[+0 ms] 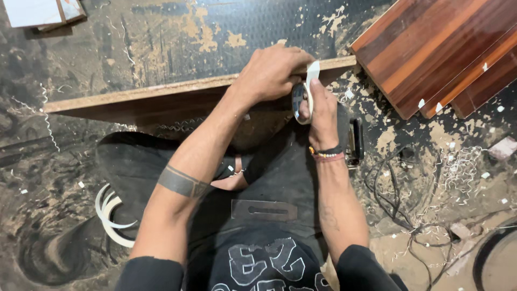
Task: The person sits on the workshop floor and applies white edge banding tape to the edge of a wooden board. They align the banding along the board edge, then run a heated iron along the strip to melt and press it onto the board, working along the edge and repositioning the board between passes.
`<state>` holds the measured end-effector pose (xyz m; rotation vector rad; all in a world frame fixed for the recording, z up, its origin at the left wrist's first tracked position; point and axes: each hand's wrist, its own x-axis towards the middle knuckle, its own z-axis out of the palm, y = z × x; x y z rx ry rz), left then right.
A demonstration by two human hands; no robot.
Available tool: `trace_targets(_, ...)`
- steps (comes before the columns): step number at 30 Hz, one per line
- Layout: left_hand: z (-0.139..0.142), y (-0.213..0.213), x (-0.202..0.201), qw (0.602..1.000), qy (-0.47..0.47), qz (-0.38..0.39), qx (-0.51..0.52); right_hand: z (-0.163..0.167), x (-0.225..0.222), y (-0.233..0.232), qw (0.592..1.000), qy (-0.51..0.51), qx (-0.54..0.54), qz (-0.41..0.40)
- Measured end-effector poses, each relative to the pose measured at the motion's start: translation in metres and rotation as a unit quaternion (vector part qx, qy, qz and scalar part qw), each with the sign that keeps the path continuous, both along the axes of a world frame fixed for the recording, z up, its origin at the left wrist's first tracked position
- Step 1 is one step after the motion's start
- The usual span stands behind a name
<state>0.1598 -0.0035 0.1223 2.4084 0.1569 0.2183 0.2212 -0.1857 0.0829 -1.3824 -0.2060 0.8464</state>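
Gripping tight, the left hand (274,70) is curled over the top edge of a long wooden board (161,99), fingers wrapped down over the far side, right where a white edge strip (313,69) sticks up. The right hand (322,110) comes in from below, closed around a small rounded metal tool (299,102), thumb stretched up along the strip and pressing it against the board's end. Both hands are touching, knuckle to thumb, at that one spot. On the right wrist sits a dark band with a beaded bracelet (326,154); a tattooed band (182,183) rings the left forearm.

The board stands on its long edge across the scene, pale raw edge up, dark brown face toward the person, its right end just beside a stack of reddish-brown laminated panels (447,48). Below the hands, a dark cloth (280,172) covers the lap, and a flat metal blade with a slot (264,210) lies on it. A hand plane (354,141) rests near the right wrist. Curled white strip offcuts (110,218) lie by the left elbow. Black cables (398,194) tangle on the right, and the floor (161,37) is littered with sawdust and shavings.
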Motion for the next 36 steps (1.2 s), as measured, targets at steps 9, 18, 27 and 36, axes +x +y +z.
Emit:
trace_targets(9,-0.004,-0.025,0.006,0.993,-0.014,0.03,0.109,-0.011,0.002,-0.01,0.999,0.016,-0.027,0.0)
trace_targets(18,-0.009,-0.053,-0.009,0.982,-0.104,0.033,0.151,-0.036,-0.011,-0.034,0.993,0.088,0.076,0.017)
trace_targets(27,-0.01,-0.067,-0.017,0.962,-0.138,0.033,0.233,-0.063,-0.035,-0.035,0.916,0.38,0.084,0.095)
trace_targets(36,-0.003,-0.072,-0.024,0.973,-0.122,0.054,0.186,0.07,-0.072,-0.093,0.734,-0.539,-0.323,0.256)
